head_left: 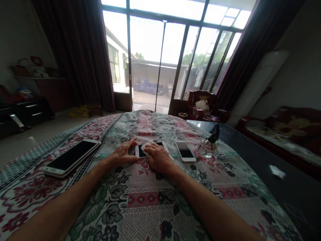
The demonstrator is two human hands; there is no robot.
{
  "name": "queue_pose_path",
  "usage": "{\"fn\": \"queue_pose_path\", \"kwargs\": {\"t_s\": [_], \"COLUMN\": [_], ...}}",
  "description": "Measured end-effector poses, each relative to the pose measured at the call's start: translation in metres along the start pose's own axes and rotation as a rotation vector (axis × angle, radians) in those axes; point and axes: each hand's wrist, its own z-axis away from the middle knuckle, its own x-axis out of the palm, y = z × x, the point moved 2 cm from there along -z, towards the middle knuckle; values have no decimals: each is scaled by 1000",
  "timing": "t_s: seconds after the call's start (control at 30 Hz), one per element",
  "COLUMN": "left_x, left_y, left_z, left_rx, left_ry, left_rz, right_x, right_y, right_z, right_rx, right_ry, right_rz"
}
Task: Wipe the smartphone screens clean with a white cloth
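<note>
A white smartphone [137, 151] with a dark screen lies crosswise on the patterned tablecloth in front of me. My left hand [124, 152] steadies its left end, thumb and fingers gripping opposite edges. Bunched under the fingers of my right hand [160, 157] is a white tissue [145, 146], pressed against the screen. Part of the phone is hidden by that hand. Just to the right lies a second white smartphone [185, 151], face up. A larger white device with a black screen [72, 157] rests at the left, beyond my left forearm.
A clear bottle with a black spray head [212, 139] stands on the tablecloth [147, 217] at the right. Crumpled white paper [277, 171] lies on the dark surface [260, 154] beside it. A wooden chair [200, 103] stands near the glass doors.
</note>
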Motion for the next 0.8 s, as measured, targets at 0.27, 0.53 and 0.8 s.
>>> {"fn": "queue_pose_path", "kwargs": {"t_s": [0.27,0.53,0.8], "left_x": [3,1,0], "left_y": [-4,-2,-5], "left_z": [-1,1,0], "left_rx": [17,0,17], "left_ry": [42,9,-10], "left_rz": [21,21,23], "right_x": [-8,-38,-41], "right_y": [39,18,28], "right_z": [-1,3,6], "right_rx": [252,452,430], "right_ry": [24,-235,-269], "right_rz": [142,292,257]}}
